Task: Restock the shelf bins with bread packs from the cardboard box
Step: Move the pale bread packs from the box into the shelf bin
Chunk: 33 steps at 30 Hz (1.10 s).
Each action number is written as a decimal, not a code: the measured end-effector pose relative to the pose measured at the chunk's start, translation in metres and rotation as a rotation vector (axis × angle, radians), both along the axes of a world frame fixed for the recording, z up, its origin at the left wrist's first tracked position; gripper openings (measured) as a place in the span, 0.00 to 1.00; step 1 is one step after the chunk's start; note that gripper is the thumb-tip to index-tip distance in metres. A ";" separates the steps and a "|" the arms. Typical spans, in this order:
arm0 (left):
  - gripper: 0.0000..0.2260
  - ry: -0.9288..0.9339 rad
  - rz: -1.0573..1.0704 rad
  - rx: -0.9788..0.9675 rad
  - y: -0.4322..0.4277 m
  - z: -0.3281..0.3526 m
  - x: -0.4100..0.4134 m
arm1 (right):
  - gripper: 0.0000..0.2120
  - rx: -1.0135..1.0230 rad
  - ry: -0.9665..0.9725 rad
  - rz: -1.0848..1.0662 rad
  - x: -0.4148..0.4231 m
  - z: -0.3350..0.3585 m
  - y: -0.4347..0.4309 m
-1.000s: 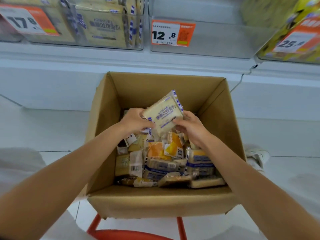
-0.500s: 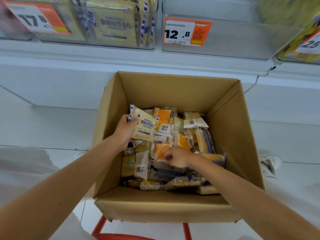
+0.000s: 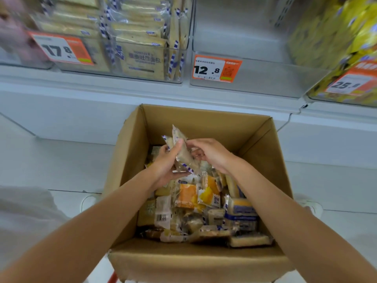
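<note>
The left hand (image 3: 166, 166) is gripping a bread pack (image 3: 184, 157) above the cardboard box (image 3: 204, 127), thumb across its face, while the right hand (image 3: 214, 155) is pinching its edge, just below the shelf bin (image 3: 255, 82).

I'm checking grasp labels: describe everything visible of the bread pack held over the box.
The bread pack is a flat pale slice in shiny clear wrap with blue-and-white striped edges. It is tilted on edge above the loose packs in the cardboard box. The left hand grips it from below, thumb across its face; the right hand pinches its upper side. A similar pack shows just behind it.
</note>
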<state>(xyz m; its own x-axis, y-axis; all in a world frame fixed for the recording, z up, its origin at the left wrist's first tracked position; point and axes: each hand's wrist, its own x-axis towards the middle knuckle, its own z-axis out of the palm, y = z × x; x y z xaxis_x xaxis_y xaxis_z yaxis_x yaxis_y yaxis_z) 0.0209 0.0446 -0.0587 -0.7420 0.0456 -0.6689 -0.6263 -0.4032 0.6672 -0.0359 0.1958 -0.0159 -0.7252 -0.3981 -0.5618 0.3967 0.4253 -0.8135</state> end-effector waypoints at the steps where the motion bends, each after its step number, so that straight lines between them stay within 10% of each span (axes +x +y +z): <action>1: 0.31 -0.016 0.033 0.044 -0.002 0.000 -0.001 | 0.13 0.007 0.034 0.007 -0.001 0.002 -0.001; 10: 0.17 0.066 -0.096 0.135 -0.041 0.025 -0.002 | 0.44 0.213 0.253 -0.053 -0.008 0.017 0.005; 17: 0.18 0.198 -0.152 0.057 -0.053 0.064 -0.005 | 0.21 0.096 0.341 -0.078 -0.001 0.034 -0.028; 26: 0.17 0.265 -0.200 -0.210 -0.127 0.133 -0.010 | 0.29 0.249 0.988 0.272 -0.017 0.096 -0.093; 33: 0.14 0.436 0.109 -0.320 -0.190 0.185 -0.033 | 0.48 -0.083 0.489 -0.082 -0.030 0.139 -0.157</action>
<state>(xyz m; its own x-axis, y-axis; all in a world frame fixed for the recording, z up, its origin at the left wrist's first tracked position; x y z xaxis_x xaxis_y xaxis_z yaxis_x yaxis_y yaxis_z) -0.0126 -0.1450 0.1258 -0.9425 -0.2023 -0.2662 -0.2302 -0.1846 0.9555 -0.0658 0.0392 0.1235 -0.9265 -0.3575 -0.1177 -0.0094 0.3346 -0.9423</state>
